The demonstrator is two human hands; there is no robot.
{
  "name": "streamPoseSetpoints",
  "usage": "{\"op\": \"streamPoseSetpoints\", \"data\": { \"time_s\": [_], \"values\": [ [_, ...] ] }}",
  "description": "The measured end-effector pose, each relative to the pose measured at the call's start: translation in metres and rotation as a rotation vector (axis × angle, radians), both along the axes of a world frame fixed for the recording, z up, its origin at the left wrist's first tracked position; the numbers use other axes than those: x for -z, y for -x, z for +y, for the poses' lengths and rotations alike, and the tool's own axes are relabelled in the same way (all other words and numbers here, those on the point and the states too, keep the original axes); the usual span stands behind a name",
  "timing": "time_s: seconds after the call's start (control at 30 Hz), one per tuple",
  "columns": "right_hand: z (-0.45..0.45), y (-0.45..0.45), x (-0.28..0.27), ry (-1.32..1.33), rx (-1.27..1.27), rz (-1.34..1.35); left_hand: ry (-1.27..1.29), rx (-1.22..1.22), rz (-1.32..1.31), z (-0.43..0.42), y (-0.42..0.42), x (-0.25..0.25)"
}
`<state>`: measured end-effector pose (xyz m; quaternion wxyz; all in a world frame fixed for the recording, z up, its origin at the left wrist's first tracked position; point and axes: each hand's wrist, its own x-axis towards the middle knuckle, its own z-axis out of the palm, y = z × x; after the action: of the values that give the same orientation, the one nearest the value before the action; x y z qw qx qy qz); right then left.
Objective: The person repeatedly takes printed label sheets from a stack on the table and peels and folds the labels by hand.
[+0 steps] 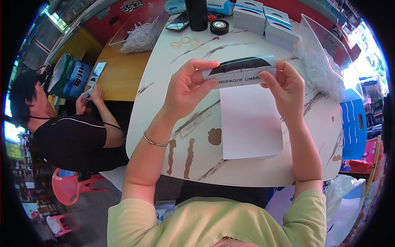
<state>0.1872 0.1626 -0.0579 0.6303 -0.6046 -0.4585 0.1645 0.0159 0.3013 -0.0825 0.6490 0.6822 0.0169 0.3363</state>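
Observation:
A printed sheet (240,76), curved and lettered "NDPROOF UMBRE" with a dark umbrella picture, is held up above the table between both hands. My left hand (187,88) pinches its left end, fingers behind and thumb in front. At the right end my right hand (286,88) grips it, the thumb on the front near the lettering. Beneath the hands, a stack of white paper sheets (252,127) lies on the marbled white table, its upper edge partly hidden by the held sheet.
Stacked boxes (249,18), a black bottle (196,15), a phone (177,22) and a round black-rimmed object (219,26) stand at the back. Clear bins (325,61) hold white strips. At left, a co-worker (74,140) holds a small item beside a wooden table (123,78).

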Motion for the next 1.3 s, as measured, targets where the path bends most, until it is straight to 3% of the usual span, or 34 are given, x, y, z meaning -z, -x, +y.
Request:
{"op": "streamPoseSetpoints", "data": {
  "time_s": [1.3],
  "values": [
    [-0.0011, 0.0037, -0.0023, 0.007, 0.007, -0.021, 0.01, 0.001, 0.009, -0.0017, 0.0006, -0.0018]
  ]
}}
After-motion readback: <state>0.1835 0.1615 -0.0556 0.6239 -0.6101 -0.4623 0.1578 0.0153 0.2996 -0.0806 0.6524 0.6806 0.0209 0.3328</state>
